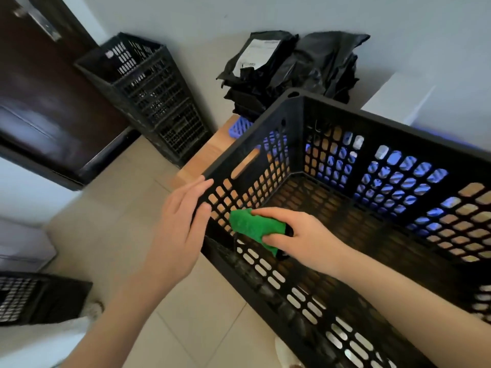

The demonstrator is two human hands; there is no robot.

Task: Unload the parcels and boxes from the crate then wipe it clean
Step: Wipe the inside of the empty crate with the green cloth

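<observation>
Head view: right hand [297, 235] grips green cloth [249, 227] inside crate [398, 123]; left hand [180, 221] flat on its wall.

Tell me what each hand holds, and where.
Right hand grips the cloth around its right end. Left hand holds nothing; straight fingers press the corner of the crate.

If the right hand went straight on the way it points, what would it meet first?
The right hand's green cloth would probably touch the crate's end wall first; the left hand rests outside it. Depth unclear.
</observation>
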